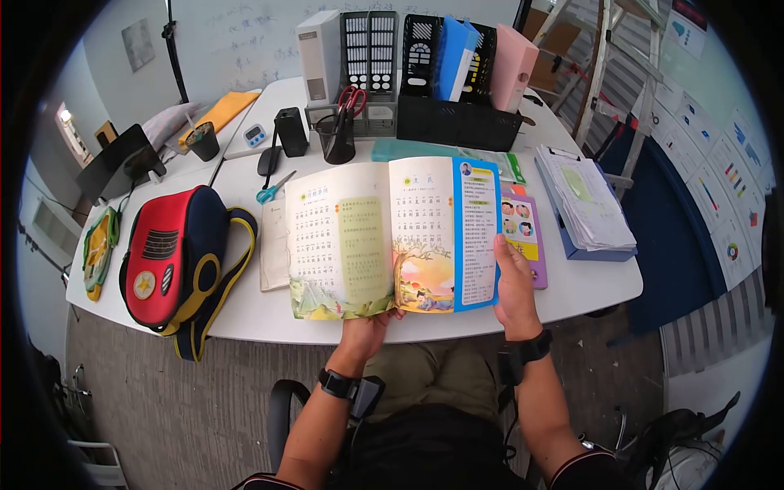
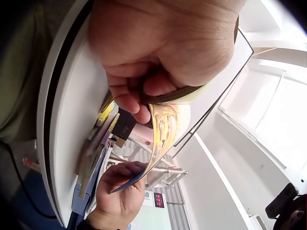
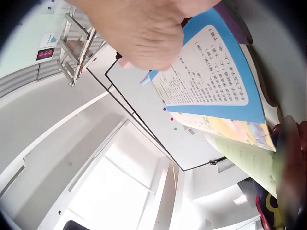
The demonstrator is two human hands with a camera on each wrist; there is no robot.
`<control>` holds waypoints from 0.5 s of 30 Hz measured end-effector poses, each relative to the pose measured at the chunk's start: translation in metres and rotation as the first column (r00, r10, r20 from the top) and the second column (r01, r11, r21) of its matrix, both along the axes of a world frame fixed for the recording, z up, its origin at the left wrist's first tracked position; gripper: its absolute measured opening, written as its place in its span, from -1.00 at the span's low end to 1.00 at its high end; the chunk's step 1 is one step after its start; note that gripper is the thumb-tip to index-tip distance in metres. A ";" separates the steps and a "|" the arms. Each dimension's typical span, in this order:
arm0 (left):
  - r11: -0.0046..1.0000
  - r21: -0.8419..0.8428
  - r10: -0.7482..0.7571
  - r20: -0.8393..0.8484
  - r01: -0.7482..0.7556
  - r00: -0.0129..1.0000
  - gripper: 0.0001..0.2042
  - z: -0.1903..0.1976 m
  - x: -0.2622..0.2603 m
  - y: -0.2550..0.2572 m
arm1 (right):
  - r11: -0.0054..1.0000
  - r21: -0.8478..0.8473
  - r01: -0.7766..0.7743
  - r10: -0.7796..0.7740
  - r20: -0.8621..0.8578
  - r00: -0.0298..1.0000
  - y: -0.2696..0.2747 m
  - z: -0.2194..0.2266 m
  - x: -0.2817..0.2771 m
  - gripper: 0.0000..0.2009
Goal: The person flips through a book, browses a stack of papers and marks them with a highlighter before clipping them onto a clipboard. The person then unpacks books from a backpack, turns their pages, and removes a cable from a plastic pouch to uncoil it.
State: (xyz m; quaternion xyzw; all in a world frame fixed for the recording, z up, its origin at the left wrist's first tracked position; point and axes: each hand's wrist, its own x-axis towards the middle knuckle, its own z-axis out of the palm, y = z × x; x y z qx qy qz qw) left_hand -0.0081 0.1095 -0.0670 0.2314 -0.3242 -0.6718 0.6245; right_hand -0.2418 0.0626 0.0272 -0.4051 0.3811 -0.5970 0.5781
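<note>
Both hands closed on one open book (image 1: 420,233) — gripping its bottom edge by the spine with the left hand (image 1: 367,331), pinching its blue flap (image 1: 476,261) between thumb and fingers with the right hand (image 1: 516,292).

Head view: held up just beyond the left hand and to the left of the right hand, over the front part of the bench (image 1: 584,286), with its long axis along the front edge. Nearer the spine with the left hand, out at the side margin with the right hand. Counted on the bench: one backpack (image 1: 175,253) by the left edge, one pen cup (image 1: 336,143) toward the back edge, one purple book (image 1: 523,224) partly behind the blue flap, one blue folder (image 1: 600,255) under papers (image 1: 596,216) near the right edge.

Left wrist view: curled tightly round the book's lower edge, raised off the bench.

Right wrist view: close against the blue flap with the right hand — too blurred to judge the left hand's grip from here.
</note>
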 end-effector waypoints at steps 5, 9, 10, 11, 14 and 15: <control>1.000 0.003 0.019 0.021 -0.019 1.000 -0.65 -0.005 -0.001 0.000 | 1.000 -0.019 -0.016 0.014 -0.081 0.997 0.002 -0.003 -0.004 -0.67; 0.996 0.027 0.079 0.060 -0.081 0.995 -0.72 -0.003 -0.004 0.002 | 0.996 -0.083 -0.029 0.018 -0.131 0.991 0.009 0.009 0.002 -0.71; 0.996 0.031 0.078 0.061 -0.080 0.995 -0.72 -0.003 -0.004 0.002 | 0.994 -0.109 -0.023 0.006 -0.146 0.989 0.009 0.009 0.003 -0.69; 0.997 0.012 0.071 0.080 -0.072 0.994 -0.71 -0.003 -0.004 0.002 | 0.994 -0.104 -0.022 0.007 -0.145 0.989 0.008 0.008 0.002 -0.69; 0.998 -0.002 0.064 0.113 -0.064 0.992 -0.69 -0.003 -0.005 0.002 | 0.989 -0.147 -0.012 -0.019 -0.206 0.978 0.009 0.004 -0.001 -0.59; 0.998 -0.011 0.068 0.128 -0.068 0.989 -0.65 -0.003 -0.004 0.002 | 0.982 -0.187 -0.007 -0.035 -0.223 0.974 0.009 0.004 0.000 -0.53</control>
